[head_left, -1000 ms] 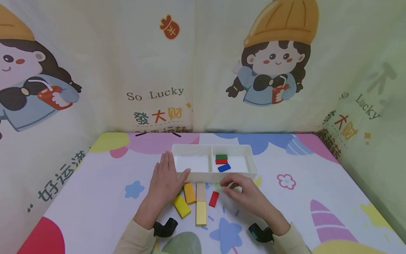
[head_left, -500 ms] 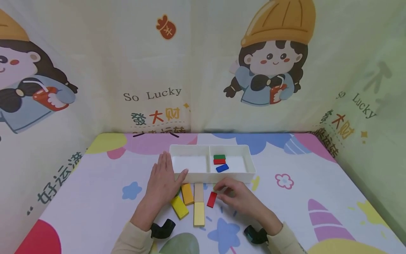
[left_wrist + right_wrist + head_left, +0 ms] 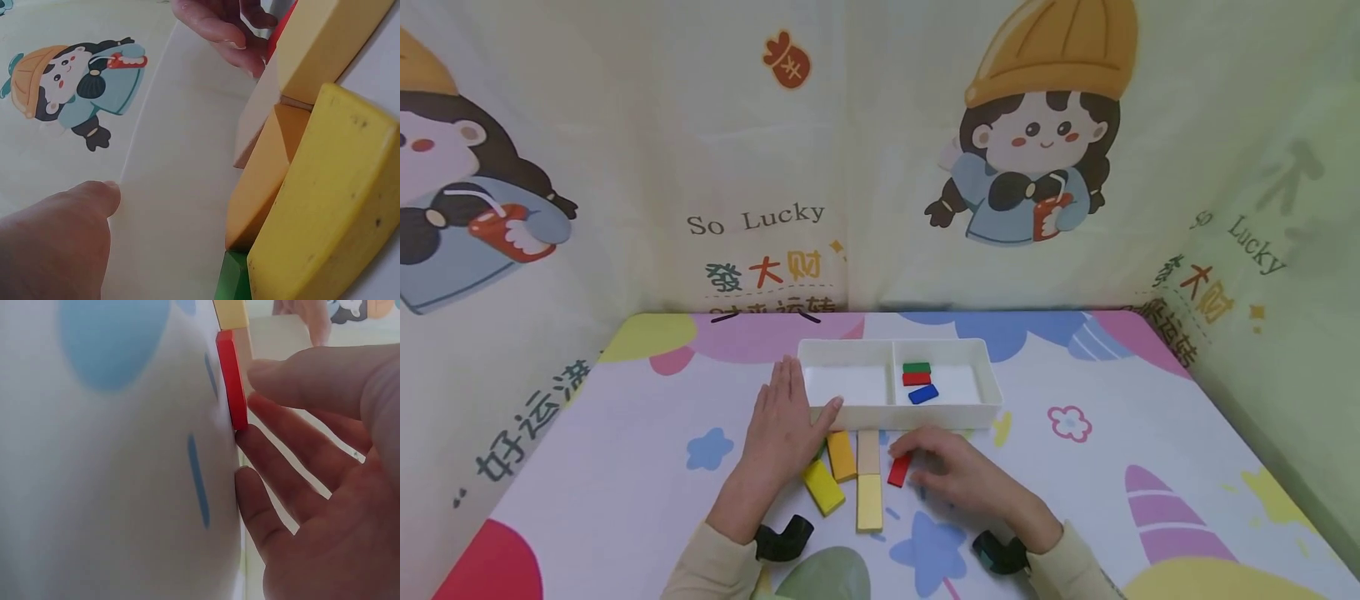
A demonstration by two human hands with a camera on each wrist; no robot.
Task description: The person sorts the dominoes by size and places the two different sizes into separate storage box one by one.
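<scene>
A red block [image 3: 898, 472] lies flat on the table in front of the white two-part tray [image 3: 947, 417]. My right hand [image 3: 951, 467] is over its far end, fingertips at the block and thumb a little apart from it; in the right wrist view a gap shows between thumb [image 3: 275, 374] and fingers. My left hand [image 3: 781, 429] rests with straight fingers against the tray's left front corner, thumb along its front wall. Near it lie a yellow block [image 3: 823, 488], an orange block [image 3: 842, 456] and a green block [image 3: 234, 278], mostly hidden in the head view.
A beige block [image 3: 868, 452] and a pale yellow block [image 3: 869, 503] lie end to end before the tray. The tray's right compartment holds a green block [image 3: 917, 367], a red block [image 3: 917, 379] and a blue block [image 3: 923, 394]. A printed cloth covers the table.
My right hand has moved left and closer to the red block on the table, now covering its far end. My left hand keeps its place at the tray. The head view has shifted slightly.
</scene>
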